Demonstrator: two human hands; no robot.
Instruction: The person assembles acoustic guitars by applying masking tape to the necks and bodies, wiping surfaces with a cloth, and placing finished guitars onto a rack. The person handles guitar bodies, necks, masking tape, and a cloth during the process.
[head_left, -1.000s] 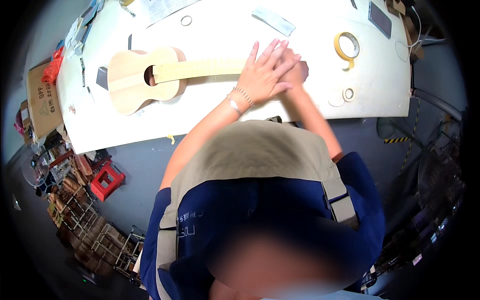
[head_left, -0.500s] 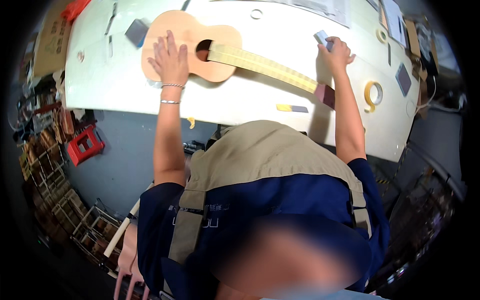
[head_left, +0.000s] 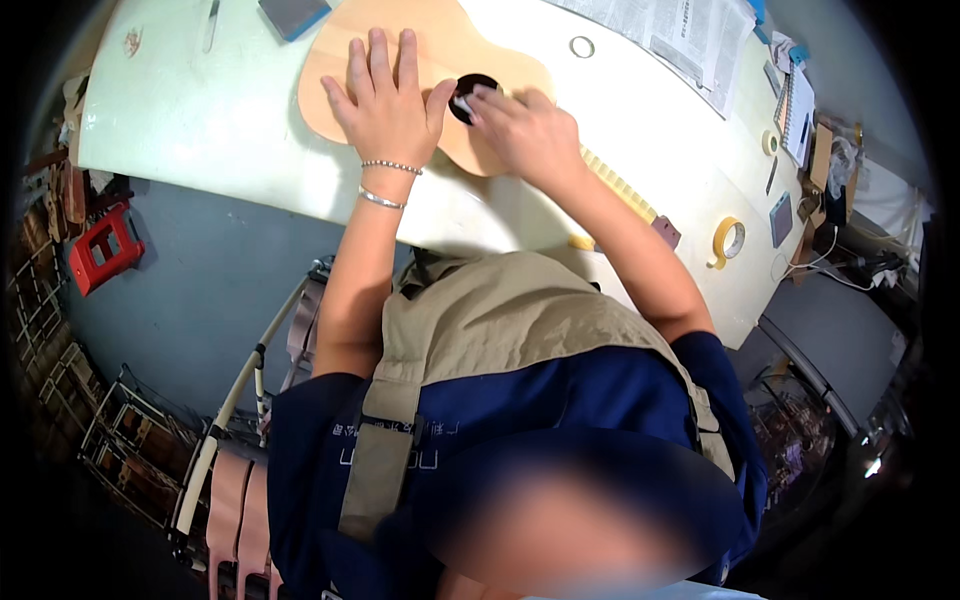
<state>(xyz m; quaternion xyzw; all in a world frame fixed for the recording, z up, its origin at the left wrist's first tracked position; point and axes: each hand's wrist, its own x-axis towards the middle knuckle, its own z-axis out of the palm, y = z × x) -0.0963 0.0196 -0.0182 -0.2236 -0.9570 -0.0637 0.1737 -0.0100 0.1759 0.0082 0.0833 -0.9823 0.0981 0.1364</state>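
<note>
Wooden guitar (head_left: 450,45) lies beneath the splayed left hand (head_left: 390,110) and right hand (head_left: 528,132) pinching a whitish piece (head_left: 462,103).

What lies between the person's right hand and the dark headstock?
In the head view, the yellow-covered neck shows between the right hand and the headstock; its body end is hidden behind the hand.

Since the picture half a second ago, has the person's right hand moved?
Yes. The right hand has moved left, away from the yellow tape roll, and is now at the guitar's soundhole.
</note>
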